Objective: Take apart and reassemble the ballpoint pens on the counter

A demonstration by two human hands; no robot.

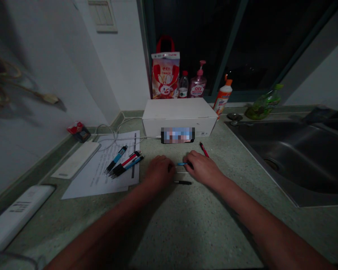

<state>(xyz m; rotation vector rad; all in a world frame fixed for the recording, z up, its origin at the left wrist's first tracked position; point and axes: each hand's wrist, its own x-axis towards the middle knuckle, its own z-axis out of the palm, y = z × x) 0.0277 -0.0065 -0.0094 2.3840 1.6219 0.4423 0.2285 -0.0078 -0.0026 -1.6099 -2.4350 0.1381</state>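
My right hand [202, 167] is closed, thumb and fingers pinching a short blue pen part [181, 164] with a dark end. Facing it across a small gap, my left hand [159, 170] has its fingers curled together; a dark spot shows at its fingertips, but what they hold is hard to make out. A thin white stick [181, 172] lies on the counter between the hands. Nearer to me is a black pen part [183, 182]. A red pen part [204, 149] rests just beyond my right hand.
Several blue and red pens [125, 161] lie on printed sheets [101, 183] at left, beside a white slab-like device [76, 159]. A phone [177, 135] with a cable leans on a white box [180, 108]. A steel sink [293, 161] is at right; bottles stand behind.
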